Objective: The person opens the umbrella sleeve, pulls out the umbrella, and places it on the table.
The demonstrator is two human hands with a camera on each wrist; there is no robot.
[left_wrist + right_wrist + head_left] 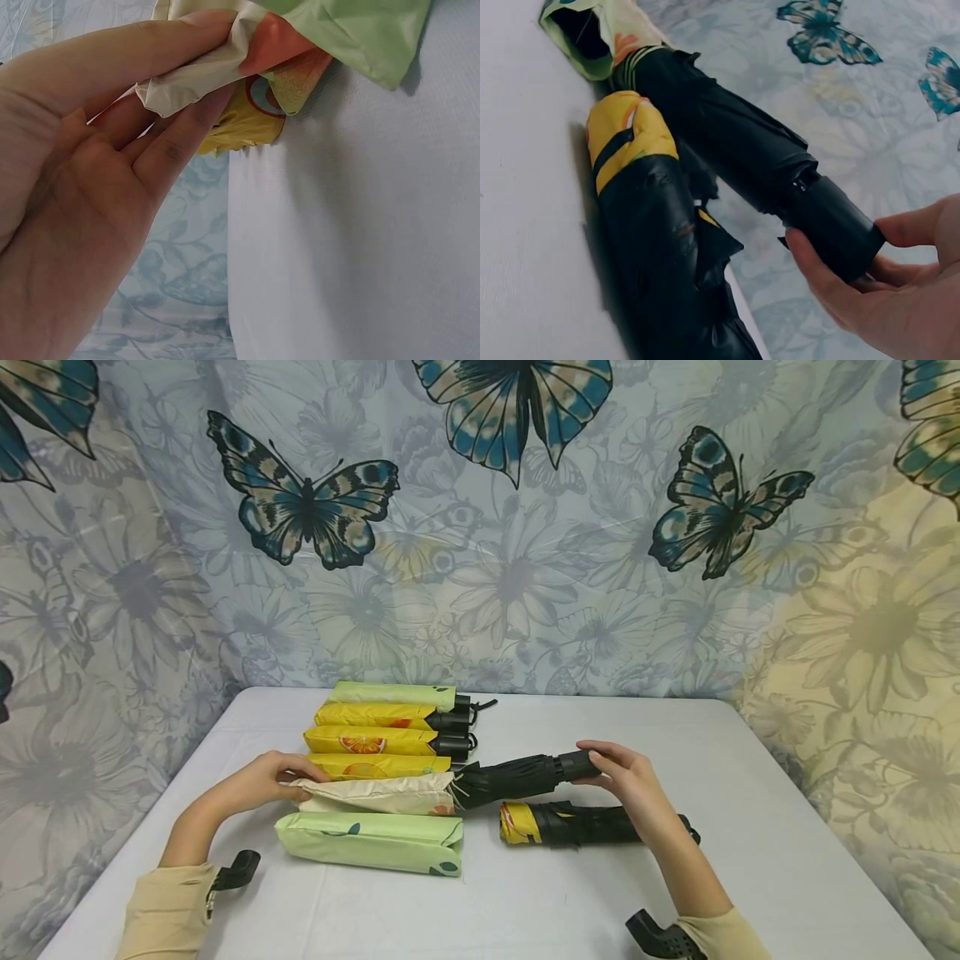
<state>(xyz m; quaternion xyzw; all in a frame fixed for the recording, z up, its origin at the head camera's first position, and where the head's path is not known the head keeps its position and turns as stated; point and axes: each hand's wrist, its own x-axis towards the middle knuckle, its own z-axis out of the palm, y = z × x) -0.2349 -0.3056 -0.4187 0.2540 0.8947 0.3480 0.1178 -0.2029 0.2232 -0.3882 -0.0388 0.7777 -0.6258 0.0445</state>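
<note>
A folded black umbrella [510, 779] is partly inside a cream sleeve [382, 793] with orange print. My left hand [262, 785] pinches the sleeve's far left end between thumb and fingers; the left wrist view shows the cream cloth [199, 79] gripped there. At the other end my right hand [626, 777] holds the black umbrella handle [836, 229] between thumb and fingers. Below the right hand lies another folded umbrella [592, 824], black with a yellow end. In front of the cream sleeve rests a light green sleeve [375, 843], its right end open in the right wrist view.
Behind the cream sleeve, several sleeved umbrellas lie side by side: yellow ones [367, 741] with fruit prints and a green one [390, 695] at the back, black handles to the right. All lie on a white-covered table [525, 910] before a butterfly-patterned cloth [517, 585].
</note>
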